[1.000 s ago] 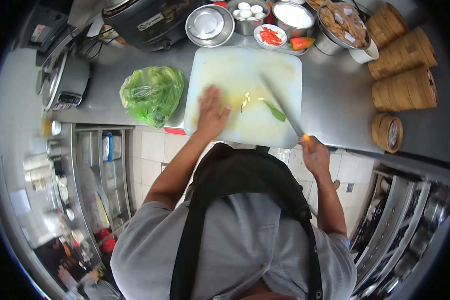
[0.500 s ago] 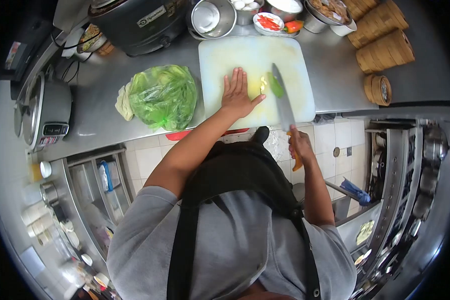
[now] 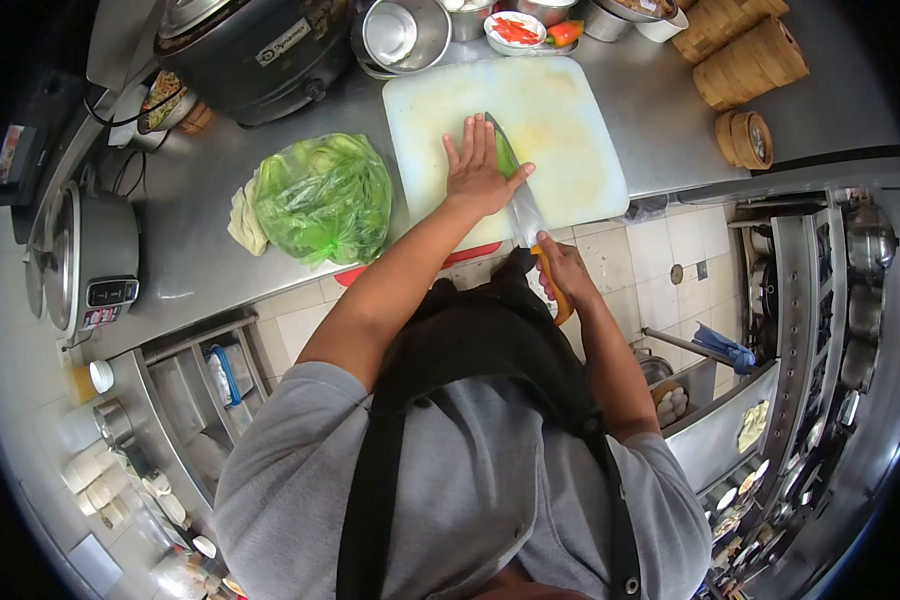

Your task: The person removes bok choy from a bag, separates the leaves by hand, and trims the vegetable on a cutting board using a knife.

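My right hand [image 3: 562, 268] grips the orange handle of a kitchen knife [image 3: 526, 212]. Its broad blade lies over the white cutting board [image 3: 572, 130], tip pointing away from me. A green patch [image 3: 505, 155] shows along the blade; whether it is a food piece or a mark on the steel I cannot tell. My left hand [image 3: 480, 178] is flat with fingers stretched, at the blade's left side and partly over it. The small pale yellow pieces are hidden from sight. Left of the board sits a green plastic bag of leafy vegetables [image 3: 325, 200].
Behind the board stand a metal bowl [image 3: 402, 38], a bowl of red pepper strips [image 3: 515, 32] and a red-orange pepper [image 3: 566, 34]. Bamboo steamers [image 3: 750, 65] are at the right. A large black cooker [image 3: 255, 60] and a grey rice cooker [image 3: 100, 255] occupy the left.
The knife has swung left with my right hand, from beside the small yellow pieces to my left hand. Those pieces have gone out of sight. The whole view has shifted slightly.
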Motion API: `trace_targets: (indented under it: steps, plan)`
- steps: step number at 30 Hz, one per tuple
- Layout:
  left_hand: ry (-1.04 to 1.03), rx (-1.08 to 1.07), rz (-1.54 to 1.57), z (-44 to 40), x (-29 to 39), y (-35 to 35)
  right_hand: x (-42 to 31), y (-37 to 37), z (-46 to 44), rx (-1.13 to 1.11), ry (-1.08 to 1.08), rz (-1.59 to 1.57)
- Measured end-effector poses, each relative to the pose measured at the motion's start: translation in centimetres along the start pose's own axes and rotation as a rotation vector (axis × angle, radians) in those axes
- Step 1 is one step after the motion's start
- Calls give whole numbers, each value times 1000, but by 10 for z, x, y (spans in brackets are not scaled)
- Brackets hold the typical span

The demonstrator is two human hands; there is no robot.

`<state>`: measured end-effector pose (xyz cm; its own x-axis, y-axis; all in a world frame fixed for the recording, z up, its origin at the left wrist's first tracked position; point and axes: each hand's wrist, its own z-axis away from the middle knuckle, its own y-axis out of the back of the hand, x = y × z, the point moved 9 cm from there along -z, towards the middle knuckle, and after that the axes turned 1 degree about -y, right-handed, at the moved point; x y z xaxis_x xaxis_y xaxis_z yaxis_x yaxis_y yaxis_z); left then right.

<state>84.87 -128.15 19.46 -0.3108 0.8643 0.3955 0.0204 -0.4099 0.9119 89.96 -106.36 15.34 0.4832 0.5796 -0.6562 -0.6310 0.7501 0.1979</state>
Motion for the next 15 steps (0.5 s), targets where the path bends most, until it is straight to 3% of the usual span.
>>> trace_targets:
  steps: [3, 6, 15]
  plan:
    - [96, 93, 132, 9, -23, 20, 3, -8, 1, -31, -50, -26]
    - [52, 273, 337, 27, -54, 31, 11, -13, 4, -143, -82, -114]
    - [-161, 81, 179, 18, -31, 11, 32, 55, 52, -69, -62, -382]
